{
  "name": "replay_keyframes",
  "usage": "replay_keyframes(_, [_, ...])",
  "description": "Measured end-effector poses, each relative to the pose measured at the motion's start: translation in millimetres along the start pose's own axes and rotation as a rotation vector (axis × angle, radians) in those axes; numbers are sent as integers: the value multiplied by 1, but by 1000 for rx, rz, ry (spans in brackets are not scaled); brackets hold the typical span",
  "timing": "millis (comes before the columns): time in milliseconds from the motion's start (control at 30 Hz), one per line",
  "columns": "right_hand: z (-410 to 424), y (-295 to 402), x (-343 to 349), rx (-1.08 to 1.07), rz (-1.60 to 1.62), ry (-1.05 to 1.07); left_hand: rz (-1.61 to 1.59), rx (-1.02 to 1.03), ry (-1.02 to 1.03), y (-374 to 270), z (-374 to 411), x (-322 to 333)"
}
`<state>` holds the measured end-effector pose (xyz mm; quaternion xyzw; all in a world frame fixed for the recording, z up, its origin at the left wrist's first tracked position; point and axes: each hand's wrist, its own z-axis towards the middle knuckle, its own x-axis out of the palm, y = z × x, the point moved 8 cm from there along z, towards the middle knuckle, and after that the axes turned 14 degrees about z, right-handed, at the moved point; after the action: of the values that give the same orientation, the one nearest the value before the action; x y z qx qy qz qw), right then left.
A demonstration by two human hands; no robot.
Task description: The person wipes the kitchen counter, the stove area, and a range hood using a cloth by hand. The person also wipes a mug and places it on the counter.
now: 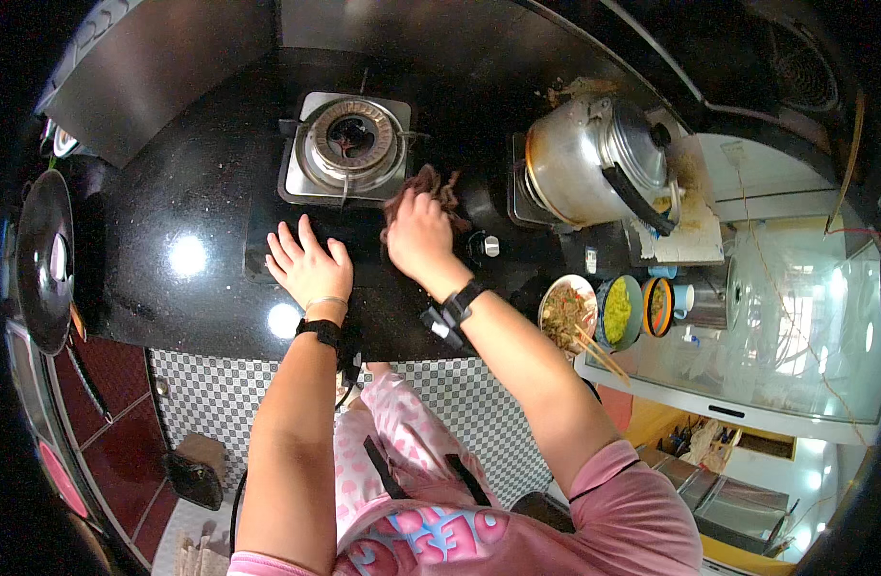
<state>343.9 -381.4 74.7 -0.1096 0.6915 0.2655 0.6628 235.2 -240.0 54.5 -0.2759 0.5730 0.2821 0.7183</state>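
Note:
My right hand (420, 234) grips a crumpled brown cloth (430, 183) against the black stove top, just in front of the left gas burner (349, 144). Part of the cloth is hidden under the fingers. Resting palm down on the dark surface, my left hand (311, 266) has its fingers spread and holds nothing. A silver control knob (491, 246) sits to the right of my right hand. The left burner carries no pot, and its square metal drip plate shows around the ring.
A lidded metal pot (570, 162) stands on the right burner. Right of my arm are a bowl of mixed food (566, 306) with chopsticks (602, 356) on it, a bowl of yellow-green food (617, 309) and blue mugs (685, 297). A black wok (41, 288) is at the left edge.

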Motion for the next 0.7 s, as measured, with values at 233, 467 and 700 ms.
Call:
replay_keyframes(233, [-84,35,-3,-299,335,71,-20,23,-36,-3,-1,5])
replay_keyframes(467, [-9,-80,-96,54,638,-230,-12,35,-50,-2,-2,4])
replay_keyframes(700, [8,-118,-27,52,295,-26,32,45,-45,-4,-2,5])
